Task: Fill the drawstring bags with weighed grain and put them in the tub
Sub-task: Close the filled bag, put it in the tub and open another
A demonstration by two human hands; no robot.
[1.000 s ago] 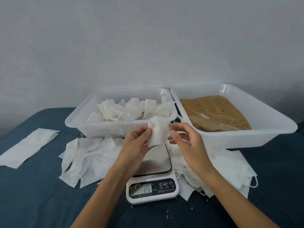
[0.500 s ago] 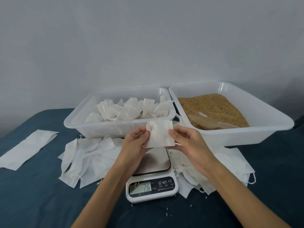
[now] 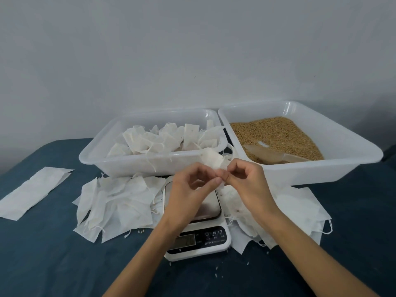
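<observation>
A small white drawstring bag (image 3: 211, 158) is held above the kitchen scale (image 3: 198, 230). My left hand (image 3: 190, 185) and my right hand (image 3: 249, 181) both pinch its near edge, fingertips meeting over the scale's steel platform. The left translucent tub (image 3: 107, 155) holds several filled white bags. The right tub (image 3: 353, 151) holds brown grain (image 3: 276, 133) with a clear scoop (image 3: 270, 155) lying in it. My left forearm partly hides the scale's display.
Empty flat bags lie in a pile left of the scale (image 3: 115, 202) and another pile to its right (image 3: 300, 209). A long white fabric strip (image 3: 32, 191) lies at the far left on the blue cloth. A few loose grains dot the cloth near the scale.
The bag has tipped away from me and dropped lower. Both hands have come together at its near edge, pinching it. My left forearm now covers part of the scale's display.
</observation>
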